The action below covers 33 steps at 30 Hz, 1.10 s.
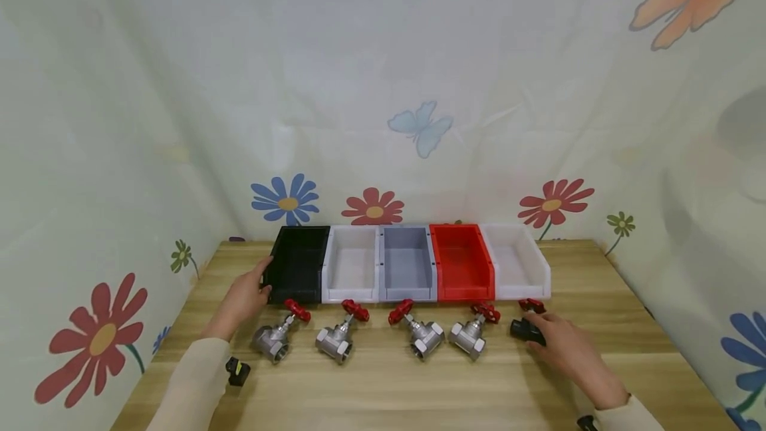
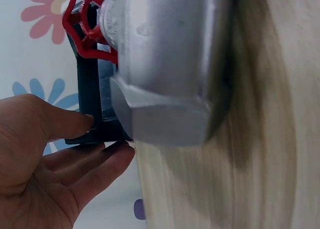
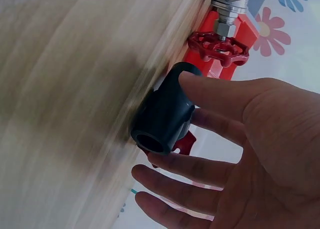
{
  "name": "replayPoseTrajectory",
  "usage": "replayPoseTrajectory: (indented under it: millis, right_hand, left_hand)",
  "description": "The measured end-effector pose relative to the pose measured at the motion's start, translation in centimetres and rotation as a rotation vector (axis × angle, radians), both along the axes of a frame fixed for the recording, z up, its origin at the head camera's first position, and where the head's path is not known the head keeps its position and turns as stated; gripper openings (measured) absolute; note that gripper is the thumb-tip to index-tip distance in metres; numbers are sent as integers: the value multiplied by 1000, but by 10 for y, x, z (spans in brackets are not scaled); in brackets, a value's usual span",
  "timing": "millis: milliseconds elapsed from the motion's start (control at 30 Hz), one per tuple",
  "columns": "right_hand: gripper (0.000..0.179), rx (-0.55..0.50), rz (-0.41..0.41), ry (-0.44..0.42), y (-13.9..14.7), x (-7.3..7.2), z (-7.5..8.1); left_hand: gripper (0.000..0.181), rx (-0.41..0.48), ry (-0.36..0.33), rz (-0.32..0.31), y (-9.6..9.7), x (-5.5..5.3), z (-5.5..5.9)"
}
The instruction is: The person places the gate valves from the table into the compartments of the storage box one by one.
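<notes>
My left hand [image 1: 242, 298] is at the near left corner of the black bin [image 2: 89, 89], its wall between thumb and fingers. Close to that hand lies a metal valve [image 2: 165, 69] with a red handwheel [image 2: 90, 26]. On the right, my right hand [image 1: 565, 344] holds a black-bodied valve [image 3: 167, 109] between thumb and fingers. That valve's red handwheel [image 1: 531, 305] shows beyond the fingers, partly hidden. Both wrist views place the thumb [image 3: 215, 91] across the near face of what is held.
Beside the black bin stand a white bin [image 1: 352, 294], a grey bin [image 1: 409, 294], a red bin [image 1: 466, 292] and another white bin [image 1: 523, 292]. Several metal valves, such as this one [image 1: 335, 341], lie in front on the wooden table [image 1: 383, 398]. A flowered cloth [image 1: 335, 85] hangs behind.
</notes>
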State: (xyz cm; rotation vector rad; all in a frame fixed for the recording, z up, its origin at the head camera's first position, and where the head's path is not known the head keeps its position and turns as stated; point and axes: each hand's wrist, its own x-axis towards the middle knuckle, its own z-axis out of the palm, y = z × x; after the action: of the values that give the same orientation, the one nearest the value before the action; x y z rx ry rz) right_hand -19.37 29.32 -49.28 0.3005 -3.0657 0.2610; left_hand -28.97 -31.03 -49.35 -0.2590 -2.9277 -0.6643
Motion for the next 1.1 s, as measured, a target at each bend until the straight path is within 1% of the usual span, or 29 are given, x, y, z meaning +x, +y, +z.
replayPoseTrajectory:
  millis: [33,133,300,433,667,800,967,1100]
  right_hand:
    - [55,-2,5,-4,0,-1,0]
    - [54,-11,12,-10,-1,-2,-2]
    - [53,-12,17,5,-3,-4,-6]
    - [51,-10,22,7,-4,-7,-7]
    - [49,6,8,-32,-7,-11,-8]
    - [48,1,6,-26,-7,-12,-9]
    - [47,3,-8,-37,-7,-14,-9]
    - [46,4,6,-22,-8,-15,-10]
  left_hand:
    - [66,-5,-12,6,0,0,0]
    - [67,-16,-19,7,1,1,2]
    - [67,-12,-36,12,1,0,2]
    - [67,-16,-26,6,1,0,1]
    - [71,-4,-53,-8,0,-3,1]
    - [72,0,-62,-9,1,-2,0]
    - [72,5,-71,-11,1,-2,2]
    - [72,7,-81,-13,1,-3,1]
